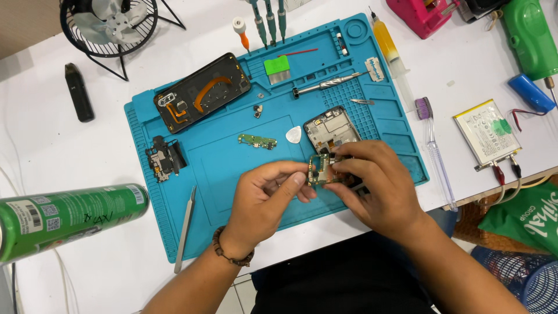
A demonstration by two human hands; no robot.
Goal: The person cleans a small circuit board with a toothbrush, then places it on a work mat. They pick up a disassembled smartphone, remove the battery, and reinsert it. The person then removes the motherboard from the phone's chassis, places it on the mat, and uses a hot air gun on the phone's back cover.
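Both hands pinch a small green circuit board (318, 172) above the blue mat (232, 174): left hand (264, 195) at its seven o'clock, right hand (372, 183) at three, steadying it level. An opened phone frame (331, 128) lies at twelve.

The work mat (232, 180) reads as matt blue rubbery material with moulded ribs and trays, laid on a smooth white table (87, 256); at its nine o'clock edge the spudger (185, 228) shows brushed bare metal. The circuit board (318, 171) pinched between left hand (264, 197) and right hand (372, 183) is green laminate with dull metal shields, as far as the fingers allow. At eight o'clock the spray can (70, 216) is glossy green metal, and the bracelet (228, 251) appears to be dark wooden beads.
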